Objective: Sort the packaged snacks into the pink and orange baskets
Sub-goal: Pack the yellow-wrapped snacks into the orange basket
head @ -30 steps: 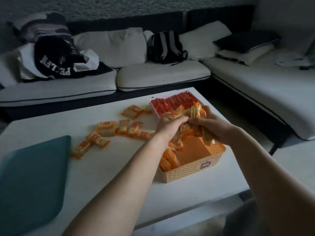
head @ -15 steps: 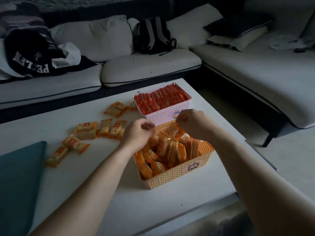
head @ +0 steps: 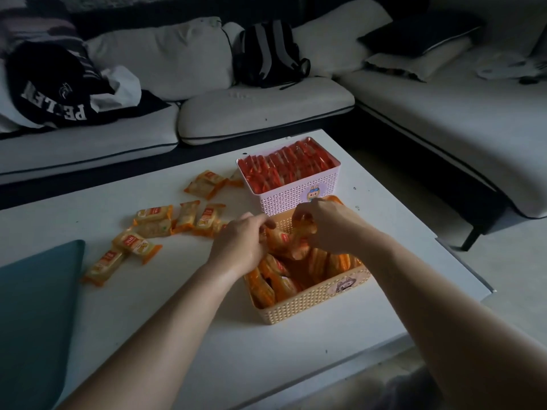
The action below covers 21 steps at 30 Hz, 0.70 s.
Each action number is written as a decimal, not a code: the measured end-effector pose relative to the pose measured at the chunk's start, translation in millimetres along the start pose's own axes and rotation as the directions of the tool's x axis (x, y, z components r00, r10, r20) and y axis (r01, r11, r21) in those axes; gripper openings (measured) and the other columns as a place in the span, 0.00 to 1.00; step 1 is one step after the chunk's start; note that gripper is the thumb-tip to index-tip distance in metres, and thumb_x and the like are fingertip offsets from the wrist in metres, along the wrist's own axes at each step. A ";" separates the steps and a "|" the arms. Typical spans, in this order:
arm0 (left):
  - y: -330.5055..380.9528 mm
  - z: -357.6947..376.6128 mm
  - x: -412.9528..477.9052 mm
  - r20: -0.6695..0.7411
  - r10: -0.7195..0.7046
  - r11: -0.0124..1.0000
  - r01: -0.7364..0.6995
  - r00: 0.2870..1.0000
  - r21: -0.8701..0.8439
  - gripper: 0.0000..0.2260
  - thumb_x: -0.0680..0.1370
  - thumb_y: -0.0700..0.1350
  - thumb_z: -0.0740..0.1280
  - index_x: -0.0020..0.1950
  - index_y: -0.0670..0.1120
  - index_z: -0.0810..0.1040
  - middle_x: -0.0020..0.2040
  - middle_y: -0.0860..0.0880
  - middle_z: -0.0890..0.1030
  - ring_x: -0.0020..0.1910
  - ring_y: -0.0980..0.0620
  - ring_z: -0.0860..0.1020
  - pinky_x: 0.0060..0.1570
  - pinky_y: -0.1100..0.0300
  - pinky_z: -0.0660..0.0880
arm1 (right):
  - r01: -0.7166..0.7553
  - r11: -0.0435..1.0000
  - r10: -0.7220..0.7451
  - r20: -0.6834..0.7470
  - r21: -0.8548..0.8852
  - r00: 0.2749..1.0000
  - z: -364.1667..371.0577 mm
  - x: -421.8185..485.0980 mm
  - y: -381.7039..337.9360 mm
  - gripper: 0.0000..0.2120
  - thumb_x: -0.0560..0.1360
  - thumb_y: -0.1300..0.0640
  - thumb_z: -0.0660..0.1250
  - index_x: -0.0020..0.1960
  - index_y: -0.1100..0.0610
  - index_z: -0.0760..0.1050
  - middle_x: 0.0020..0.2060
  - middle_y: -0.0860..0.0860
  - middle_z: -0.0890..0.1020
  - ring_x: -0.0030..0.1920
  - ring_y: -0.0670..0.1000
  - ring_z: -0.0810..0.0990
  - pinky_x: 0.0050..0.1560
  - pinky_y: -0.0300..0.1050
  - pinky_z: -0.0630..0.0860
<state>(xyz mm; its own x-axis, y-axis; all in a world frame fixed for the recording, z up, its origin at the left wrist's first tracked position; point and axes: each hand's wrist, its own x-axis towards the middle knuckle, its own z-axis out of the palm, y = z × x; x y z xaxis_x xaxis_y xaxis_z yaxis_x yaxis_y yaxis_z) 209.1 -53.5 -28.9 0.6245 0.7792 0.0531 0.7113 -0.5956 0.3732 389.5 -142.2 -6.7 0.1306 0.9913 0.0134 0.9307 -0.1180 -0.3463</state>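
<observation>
An orange basket (head: 313,304) stands near the table's front right, holding several orange snack packs (head: 281,281). Behind it a pink basket (head: 296,195) is packed with red snack packs (head: 284,168). My left hand (head: 239,242) and my right hand (head: 328,224) are both over the far half of the orange basket, fingers curled on orange packs (head: 284,238) lying there. Several loose orange packs (head: 154,223) are scattered on the white table (head: 177,321) to the left of the baskets.
A teal tray (head: 32,315) lies at the table's left front. A white sofa (head: 260,110) with cushions, a dark backpack (head: 269,51) and dark clothing (head: 56,90) runs behind and to the right. The table's right edge drops to the floor.
A second ago both hands held a bunch of orange packs above the orange basket. The packs now lie in the basket and the hands have lowered onto them.
</observation>
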 end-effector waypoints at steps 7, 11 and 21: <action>16.1 1.6 13.8 0.116 -0.015 0.966 -0.015 0.993 0.256 0.19 0.78 0.51 0.70 0.69 0.60 0.73 0.65 0.52 0.78 0.63 0.46 0.77 0.52 0.55 0.73 | 0.071 0.994 -0.069 0.022 -0.087 0.997 20.7 -4.0 -10.9 0.22 0.79 0.64 0.68 0.69 0.46 0.76 0.65 0.51 0.70 0.62 0.53 0.73 0.48 0.38 0.71; 20.8 5.5 15.6 0.070 0.023 0.952 -0.043 0.997 0.303 0.15 0.78 0.52 0.70 0.65 0.57 0.78 0.60 0.51 0.81 0.60 0.46 0.79 0.48 0.56 0.71 | 0.073 0.997 -0.071 0.059 -0.026 0.996 24.2 -0.9 -7.7 0.23 0.79 0.66 0.66 0.70 0.49 0.75 0.64 0.51 0.70 0.58 0.49 0.72 0.46 0.33 0.68; 21.9 -7.9 16.7 0.141 -0.035 0.972 0.001 0.989 0.235 0.20 0.77 0.52 0.71 0.69 0.62 0.76 0.65 0.51 0.75 0.62 0.47 0.75 0.49 0.56 0.72 | 0.072 0.991 -0.092 0.178 0.116 0.980 20.7 -4.2 -10.9 0.16 0.79 0.58 0.68 0.66 0.51 0.78 0.59 0.48 0.81 0.55 0.50 0.81 0.47 0.37 0.79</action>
<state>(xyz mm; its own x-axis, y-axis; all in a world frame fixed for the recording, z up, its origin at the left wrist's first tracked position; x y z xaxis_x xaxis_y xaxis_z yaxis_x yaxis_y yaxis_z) 232.5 -52.0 -12.6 0.6383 0.7644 -0.0908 0.7679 -0.6239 0.1454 371.7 -143.9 -22.4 -0.0181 0.9924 -0.1218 0.8918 -0.0391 -0.4508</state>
